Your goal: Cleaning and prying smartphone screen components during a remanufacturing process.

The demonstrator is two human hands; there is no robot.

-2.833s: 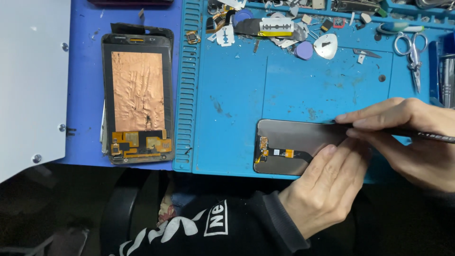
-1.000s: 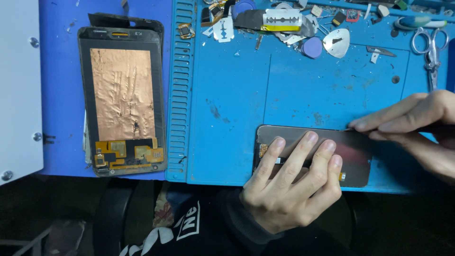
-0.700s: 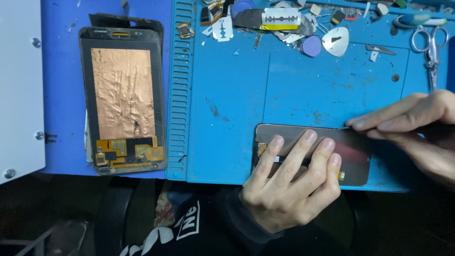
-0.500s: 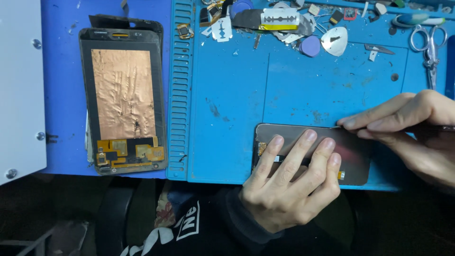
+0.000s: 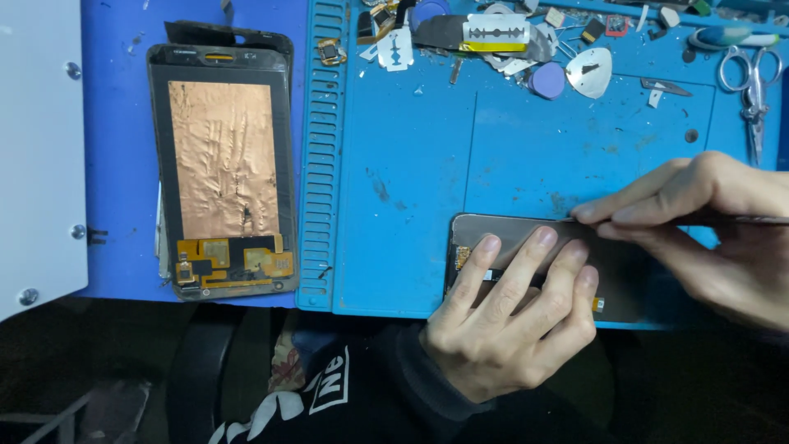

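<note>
A dark phone screen panel (image 5: 629, 279) lies face down near the front edge of the blue work mat (image 5: 411, 205). My left hand (image 5: 509, 316) lies flat on it, fingers spread, pressing it down. My right hand (image 5: 707, 222) pinches a thin metal tool (image 5: 764, 219) whose tip meets the panel's upper edge. A small orange flex connector (image 5: 462, 256) shows at the panel's left end beside my fingers.
A second screen assembly with copper foil backing (image 5: 223, 164) lies at the left. Razor blades (image 5: 496, 31), picks (image 5: 590, 72), small parts and scissors (image 5: 746, 78) crowd the mat's far edge. A white panel (image 5: 37, 148) stands at far left.
My left hand went from beside the panel to flat on top of it. The right hand's tool tip has slid left along the panel's upper edge.
</note>
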